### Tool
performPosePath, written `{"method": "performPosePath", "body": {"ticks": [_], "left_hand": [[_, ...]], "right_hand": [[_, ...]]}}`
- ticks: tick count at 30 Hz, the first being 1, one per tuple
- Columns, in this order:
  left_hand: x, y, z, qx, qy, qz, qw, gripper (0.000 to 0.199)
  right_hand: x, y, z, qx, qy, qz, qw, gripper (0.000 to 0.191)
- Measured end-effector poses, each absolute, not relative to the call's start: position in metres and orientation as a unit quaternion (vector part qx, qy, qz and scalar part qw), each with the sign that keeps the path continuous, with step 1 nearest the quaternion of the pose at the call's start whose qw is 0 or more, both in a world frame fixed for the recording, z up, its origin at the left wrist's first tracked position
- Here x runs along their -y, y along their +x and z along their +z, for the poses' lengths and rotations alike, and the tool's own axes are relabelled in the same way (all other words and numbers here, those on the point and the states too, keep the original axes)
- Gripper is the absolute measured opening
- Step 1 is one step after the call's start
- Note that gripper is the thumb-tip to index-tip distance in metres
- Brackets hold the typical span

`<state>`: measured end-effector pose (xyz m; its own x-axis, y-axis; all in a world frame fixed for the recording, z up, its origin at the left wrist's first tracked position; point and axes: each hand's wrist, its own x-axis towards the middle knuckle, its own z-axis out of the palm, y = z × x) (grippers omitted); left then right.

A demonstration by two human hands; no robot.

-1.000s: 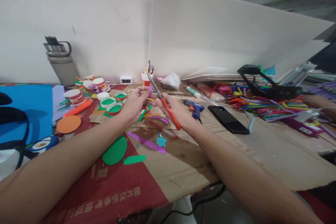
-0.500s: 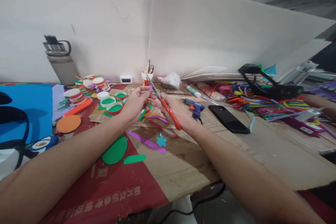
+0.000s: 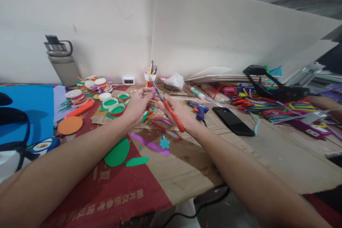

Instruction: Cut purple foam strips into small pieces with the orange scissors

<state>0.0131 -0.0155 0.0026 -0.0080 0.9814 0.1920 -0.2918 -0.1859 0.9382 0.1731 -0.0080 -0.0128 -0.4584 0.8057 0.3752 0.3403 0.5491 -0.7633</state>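
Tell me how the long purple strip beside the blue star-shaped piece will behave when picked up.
The long purple strip will probably droop, as it looks long, narrow and thin. It is likely light, since little material shows. It seems unlikely to roll, as it lies flat on the cardboard.

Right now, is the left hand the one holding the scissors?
No, the right hand holds the scissors, while the left hand pinches a purple piece.
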Motion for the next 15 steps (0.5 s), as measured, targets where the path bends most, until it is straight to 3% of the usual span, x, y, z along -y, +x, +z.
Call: {"method": "performPosePath", "body": {"ticks": [15], "left_hand": [[0.0161, 0.0128, 0.0016, -0.371, 0.476, 0.6, 0.525, 0.02]], "right_hand": [[0.0085, 0.1728, -0.0126, 0.778, -0.391, 0.319, 0.376, 0.043]]}}
